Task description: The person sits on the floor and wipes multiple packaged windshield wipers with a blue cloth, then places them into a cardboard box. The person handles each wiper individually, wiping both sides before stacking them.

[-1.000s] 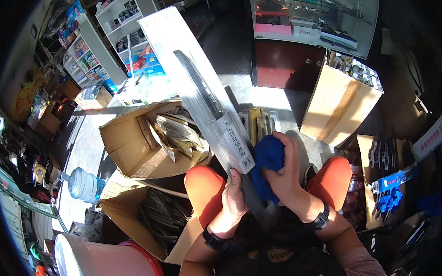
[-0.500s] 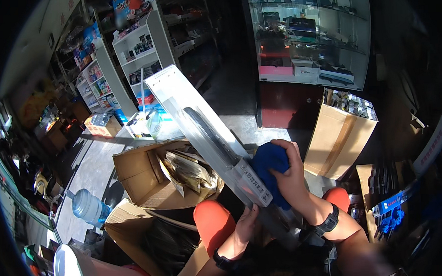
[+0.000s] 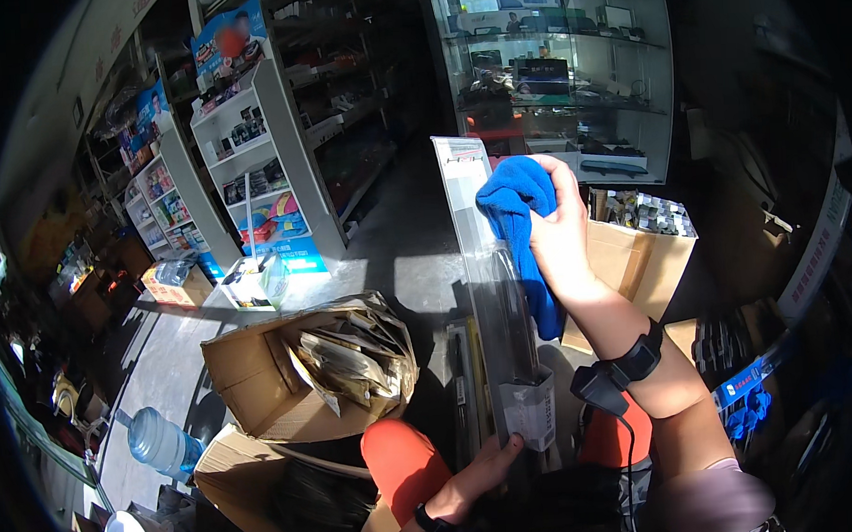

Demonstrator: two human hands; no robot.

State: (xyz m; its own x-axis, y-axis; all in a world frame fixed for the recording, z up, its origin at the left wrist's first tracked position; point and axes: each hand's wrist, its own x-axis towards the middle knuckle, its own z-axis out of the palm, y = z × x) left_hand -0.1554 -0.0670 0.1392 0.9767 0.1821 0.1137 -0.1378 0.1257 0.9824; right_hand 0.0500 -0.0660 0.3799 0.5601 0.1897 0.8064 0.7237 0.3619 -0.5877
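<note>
A long, narrow clear plastic package (image 3: 480,264) stands tilted in front of me, its upper end pointing away. Inside it lies a long dark strip (image 3: 514,310) shaped like a wiper blade, and a printed label sits near the lower end. My left hand (image 3: 480,468) grips that lower end, thumb along its edge. My right hand (image 3: 563,236) is closed on a crumpled blue cloth (image 3: 518,193), which presses against the upper part of the package. One end of the cloth hangs down along the package's right side.
An open cardboard box (image 3: 250,378) of crumpled wrapping lies left of my knees, with another box (image 3: 231,474) below it. A water jug (image 3: 158,444) rests on the floor farther left. A tall carton (image 3: 640,266) stands right, before a glass cabinet (image 3: 571,98).
My right hand has moved the blue cloth up from near the package's lower part to its upper part. The package has swung more upright, and the view has shifted.
</note>
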